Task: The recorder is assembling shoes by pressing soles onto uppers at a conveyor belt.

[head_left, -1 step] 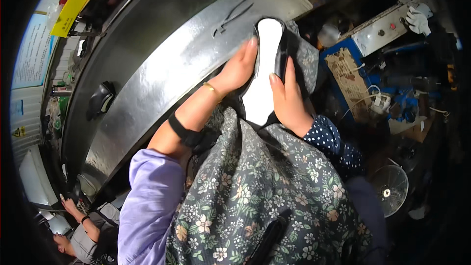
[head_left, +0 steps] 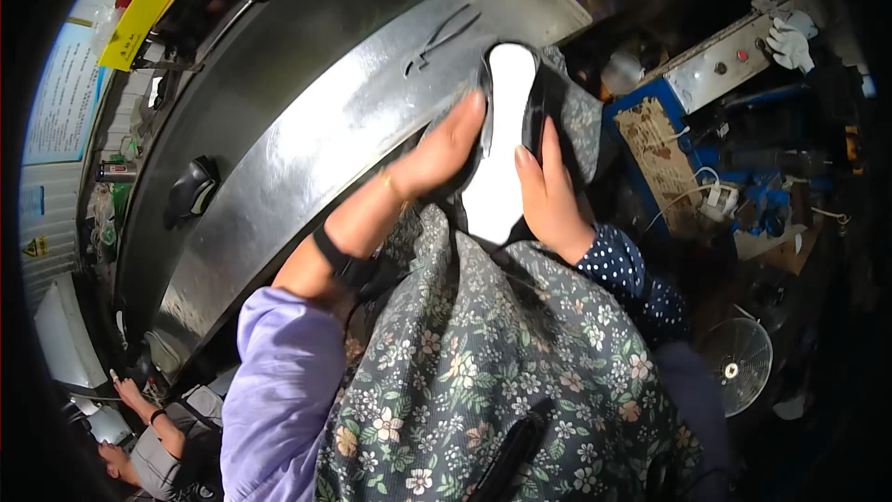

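A dark shoe (head_left: 536,102) lies sole up over my lap, its long white sole (head_left: 506,144) facing me. My right hand (head_left: 557,195) grips it from the right, the thumb along the sole's edge and the other fingers round the side. Along the left side, my left hand (head_left: 441,149) is closed against the shoe; its fingertips are partly hidden and slightly blurred. A floral apron (head_left: 465,344) covers my lap under the shoe.
A shiny metal bench (head_left: 307,130) curves along my left, bearing a thin dark tool (head_left: 435,42). Farther left rests another black shoe (head_left: 192,188). On the right are a blue machine (head_left: 664,93), a white glove (head_left: 792,39) and a fan (head_left: 734,367). A co-worker (head_left: 158,442) is at lower left.
The shoe has shifted slightly down toward me. My left hand has slid down and back along its side, and my right hand has moved slightly down with it.
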